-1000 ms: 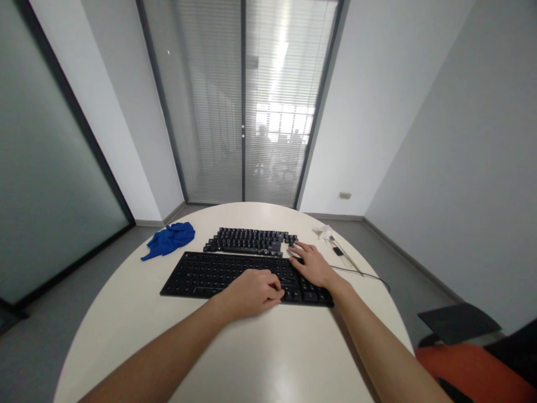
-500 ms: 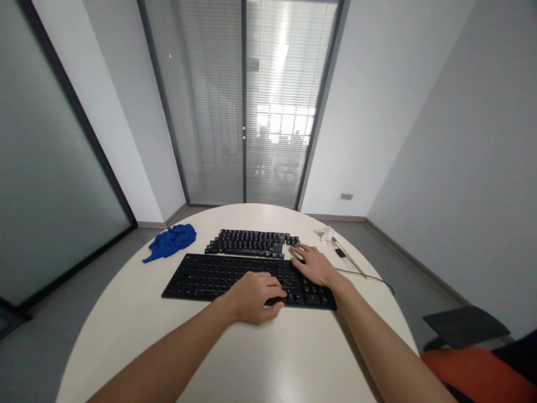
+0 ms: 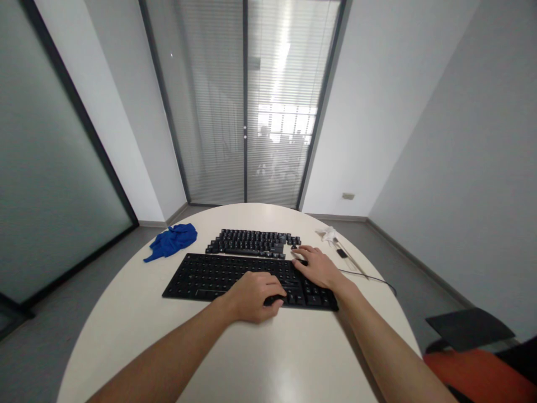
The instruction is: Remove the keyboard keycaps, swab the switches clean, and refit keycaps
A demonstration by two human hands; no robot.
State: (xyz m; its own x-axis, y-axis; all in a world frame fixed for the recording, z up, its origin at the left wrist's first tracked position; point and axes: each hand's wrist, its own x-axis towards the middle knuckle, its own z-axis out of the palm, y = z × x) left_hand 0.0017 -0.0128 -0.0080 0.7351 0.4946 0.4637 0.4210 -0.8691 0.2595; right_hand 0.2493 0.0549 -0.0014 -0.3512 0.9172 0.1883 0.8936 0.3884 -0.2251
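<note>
A black keyboard (image 3: 243, 274) lies across the table; most of its left and middle part has bare key sockets, while keys sit on its right end. Rows of loose black keycaps (image 3: 251, 242) are laid out just behind it. My left hand (image 3: 258, 296) is curled over the keyboard's front edge, its thumb low and its fingers on the board. Across the right part of the board reaches my right hand (image 3: 316, 266), fingers stretched out past the rear edge, fingertips close to the rightmost loose keycaps. No held piece shows in it.
On the round white table (image 3: 268, 358), a crumpled blue cloth (image 3: 173, 240) lies at left. At right are a white crumpled item (image 3: 327, 234), a thin stick (image 3: 352, 258), a small black piece (image 3: 342, 253) and a cable (image 3: 377, 279). An orange and black chair (image 3: 470, 358) stands at lower right.
Very little differs. The view has shifted slightly, and a dark keycap beside my right fingertips shows more plainly now. My left hand stays on the keyboard's front edge.
</note>
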